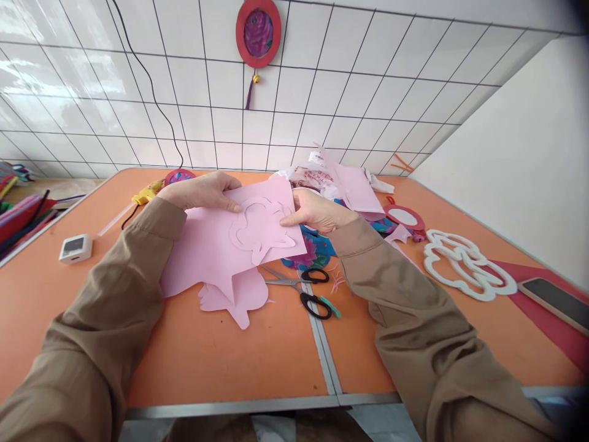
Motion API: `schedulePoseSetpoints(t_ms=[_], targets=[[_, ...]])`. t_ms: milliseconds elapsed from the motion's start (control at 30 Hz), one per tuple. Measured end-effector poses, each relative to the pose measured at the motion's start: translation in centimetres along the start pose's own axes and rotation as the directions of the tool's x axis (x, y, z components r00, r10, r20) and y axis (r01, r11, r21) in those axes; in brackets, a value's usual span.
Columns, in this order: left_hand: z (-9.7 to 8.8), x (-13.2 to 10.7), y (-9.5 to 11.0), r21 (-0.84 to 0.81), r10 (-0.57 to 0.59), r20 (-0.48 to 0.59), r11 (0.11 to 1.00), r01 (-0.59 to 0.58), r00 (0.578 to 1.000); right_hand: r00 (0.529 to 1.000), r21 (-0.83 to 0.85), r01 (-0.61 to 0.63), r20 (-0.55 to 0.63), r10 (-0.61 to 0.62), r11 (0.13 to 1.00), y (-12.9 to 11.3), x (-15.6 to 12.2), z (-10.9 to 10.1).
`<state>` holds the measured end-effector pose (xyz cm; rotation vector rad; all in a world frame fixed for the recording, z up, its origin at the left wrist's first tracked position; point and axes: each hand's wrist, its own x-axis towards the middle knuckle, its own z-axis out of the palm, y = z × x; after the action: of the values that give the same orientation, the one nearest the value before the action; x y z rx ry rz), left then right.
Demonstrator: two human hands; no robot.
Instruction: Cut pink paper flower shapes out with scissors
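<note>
Only container I can spot is a clear plastic bag [313,178] with red print, upper centre of the frame, and I can't tell what's inside. Both hands are pinching one big pink sheet [202,252] mid-frame: left hand [202,191] on its top edge, right hand [319,210] on its right edge, thumb on a curvy pink cutout [276,238] lying on it. Counting the rest: one pair of scissors [298,284] at centre, one yellow glue gun [147,193] upper left, one phone [556,301] far right, three red ovals [258,34], one of them up on the wall.
</note>
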<state>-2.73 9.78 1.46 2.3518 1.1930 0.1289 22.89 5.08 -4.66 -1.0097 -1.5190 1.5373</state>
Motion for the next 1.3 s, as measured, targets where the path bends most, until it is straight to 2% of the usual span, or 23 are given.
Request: schedulePoseSetpoints(t_ms=[133, 300, 433, 600, 900, 1100, 1300], targets=[[0.1, 0.1, -0.1, -0.051, 0.030, -0.029, 0.998, -0.032, 0.999, 0.999, 0.042, 0.018, -0.042, -0.016, 0.999, 0.3, 0.3, 0.0], [0.6, 0.1, 0.2, -0.171, -0.017, -0.099, 0.985, 0.000, 0.995, 0.994, 0.075, 0.060, -0.094, -0.053, 0.995, 0.5, 0.5, 0.3], [0.8, 0.2, 0.3, -0.186, -0.053, -0.144, 0.982, 0.026, 0.988, 0.992, 0.073, 0.072, -0.107, -0.064, 0.995, 0.4, 0.5, 0.8], [0.7, 0.0, 0.5, -0.202, -0.057, -0.124, 0.979, 0.031, 0.991, 0.994, 0.044, 0.050, -0.099, -0.045, 0.998, 0.2, 0.3, 0.8], [0.8, 0.1, 0.5, -0.163, -0.023, -0.110, 0.987, 0.005, 0.994, 0.949, 0.036, 0.130, -0.295, -0.114, 0.991, 1.5, 1.6, 1.1], [0.8, -0.1, 0.8, -0.162, -0.019, -0.086, 0.987, 0.005, 0.996, 0.990, 0.158, 0.036, -0.143, -0.013, 0.987, 1.2, 1.1, 1.2], [0.8, 0.2, 0.3, -0.146, 0.012, -0.081, 0.989, -0.023, 0.997, 0.999, 0.250, 0.039, -0.025, -0.034, 0.967, 1.4, 1.2, 1.2]])
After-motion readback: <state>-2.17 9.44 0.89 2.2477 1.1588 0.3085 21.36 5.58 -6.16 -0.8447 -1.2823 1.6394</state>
